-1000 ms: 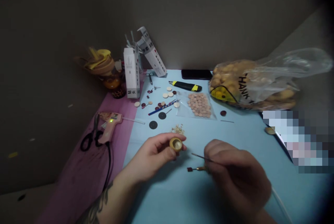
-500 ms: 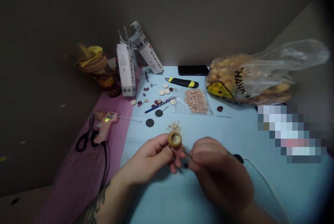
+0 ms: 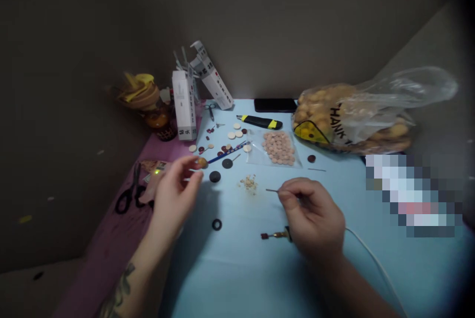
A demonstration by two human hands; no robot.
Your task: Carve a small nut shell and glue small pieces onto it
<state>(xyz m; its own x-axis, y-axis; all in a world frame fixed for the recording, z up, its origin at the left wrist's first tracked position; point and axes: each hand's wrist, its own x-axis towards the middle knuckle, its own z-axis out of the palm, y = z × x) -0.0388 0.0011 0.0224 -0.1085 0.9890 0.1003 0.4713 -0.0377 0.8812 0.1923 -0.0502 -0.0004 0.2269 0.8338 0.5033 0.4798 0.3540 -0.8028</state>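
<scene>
My left hand [image 3: 174, 194] is raised over the left side of the light blue mat [image 3: 260, 268], fingers pinched on a small round yellowish wooden piece [image 3: 201, 162]. It hovers just beside the pink glue gun [image 3: 154, 179]. My right hand [image 3: 313, 214] is closed on a thin metal pin [image 3: 272, 190] that points left. Just below that hand lies a small rotary tool tip [image 3: 274, 235] with a dark red head. A small black ring [image 3: 216, 224] lies on the mat between my hands. A little heap of pale shavings [image 3: 249, 182] sits above it.
Black scissors [image 3: 128, 194] lie on the pink cloth at left. White boxes [image 3: 185, 105], a yellow-lidded jar [image 3: 148, 105], a utility knife [image 3: 261, 121], a phone [image 3: 274, 105], a bag of pink discs [image 3: 278, 147] and a plastic bag of yellow pieces [image 3: 352, 115] line the back. A white cable [image 3: 374, 258] runs right.
My left hand has carried the round wooden piece away to the left, toward the glue gun. My right hand drew back with the pin. A black ring now shows on the mat.
</scene>
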